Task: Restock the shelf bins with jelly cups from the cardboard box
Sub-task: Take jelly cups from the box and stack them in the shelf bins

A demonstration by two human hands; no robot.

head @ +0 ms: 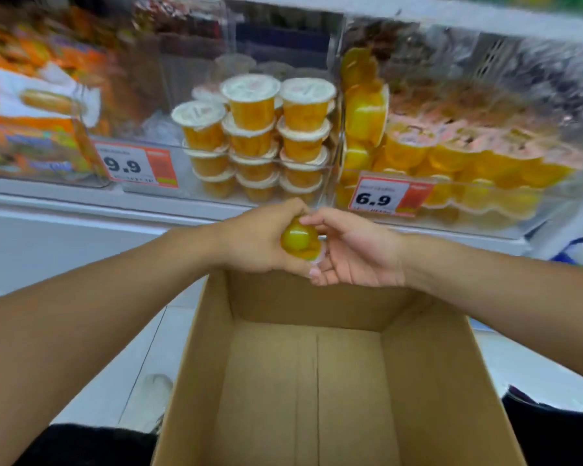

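Both hands, left [253, 243] and right [354, 253], grasp one glossy round jelly cup [298, 242] (yellow).

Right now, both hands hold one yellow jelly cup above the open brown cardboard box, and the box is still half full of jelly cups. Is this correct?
Not quite. The head view shows the open brown cardboard box with a bare floor: no cups are visible inside. The rest stands: the left hand and right hand hold one yellow jelly cup above the box.
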